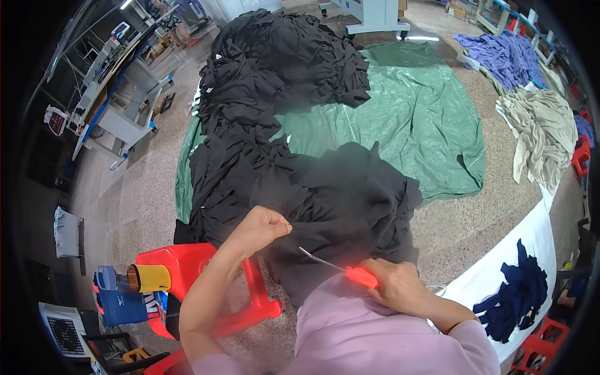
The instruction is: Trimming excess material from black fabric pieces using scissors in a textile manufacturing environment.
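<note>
My left hand [262,228] is closed in a pinch, thumb and forefinger together, over the near part of a big heap of black cloth [350,194]. What sits between those fingertips, if anything, is too small to make out. My right hand [400,286] is wrapped round a red-handled tool with a thin metal shaft [362,277]. Its shaft slants up and left, and the tip is a short way to the right of my left fingertips. Black cloth hangs down toward my lap below the tool.
The heap spreads over a green tarp [431,137]. By my left forearm stands a red plastic stool [181,265] with a yellow-banded cup [150,278] and a blue bag [122,306]. Purple cloth [503,56], beige cloth [540,128] and navy pieces [515,290] lie to the right.
</note>
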`<control>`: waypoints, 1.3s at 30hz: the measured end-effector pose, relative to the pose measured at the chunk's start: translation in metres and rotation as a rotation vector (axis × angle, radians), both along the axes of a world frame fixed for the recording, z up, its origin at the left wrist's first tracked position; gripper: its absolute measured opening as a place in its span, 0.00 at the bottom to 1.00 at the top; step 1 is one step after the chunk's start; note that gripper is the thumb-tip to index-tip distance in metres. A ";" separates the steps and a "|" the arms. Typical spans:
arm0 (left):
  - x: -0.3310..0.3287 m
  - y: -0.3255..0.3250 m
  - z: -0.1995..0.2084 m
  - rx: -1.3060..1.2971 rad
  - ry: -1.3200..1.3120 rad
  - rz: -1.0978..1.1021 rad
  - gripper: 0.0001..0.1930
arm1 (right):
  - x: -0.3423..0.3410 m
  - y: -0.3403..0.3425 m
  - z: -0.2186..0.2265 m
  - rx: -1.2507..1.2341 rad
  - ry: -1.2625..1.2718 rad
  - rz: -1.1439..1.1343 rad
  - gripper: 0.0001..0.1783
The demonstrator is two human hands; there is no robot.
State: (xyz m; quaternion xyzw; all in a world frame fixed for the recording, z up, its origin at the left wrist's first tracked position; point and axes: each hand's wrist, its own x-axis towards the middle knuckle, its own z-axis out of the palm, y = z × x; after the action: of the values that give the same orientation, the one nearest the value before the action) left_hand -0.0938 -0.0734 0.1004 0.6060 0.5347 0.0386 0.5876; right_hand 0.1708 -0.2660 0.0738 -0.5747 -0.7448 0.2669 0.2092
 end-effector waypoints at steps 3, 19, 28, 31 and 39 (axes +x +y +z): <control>0.003 -0.010 -0.016 0.140 -0.049 -0.100 0.10 | 0.006 -0.003 0.007 0.052 0.119 -0.069 0.23; 0.045 -0.043 -0.013 0.052 0.017 -0.198 0.12 | 0.040 -0.039 0.015 -0.156 0.084 -0.288 0.16; 0.037 -0.046 -0.023 0.036 -0.185 -0.043 0.09 | 0.029 -0.040 0.010 -0.125 0.070 -0.167 0.14; 0.038 -0.047 -0.024 0.030 -0.202 -0.031 0.08 | 0.028 -0.037 0.009 -0.139 0.076 -0.169 0.15; 0.083 -0.040 0.001 0.961 0.196 -0.274 0.38 | 0.035 -0.021 0.002 0.147 0.285 -0.524 0.14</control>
State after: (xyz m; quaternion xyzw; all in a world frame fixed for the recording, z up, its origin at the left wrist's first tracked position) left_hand -0.0107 -0.1137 0.1012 0.8733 0.4246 0.1456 0.1894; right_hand 0.2063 -0.2875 0.0759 -0.6874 -0.5516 0.2271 0.4143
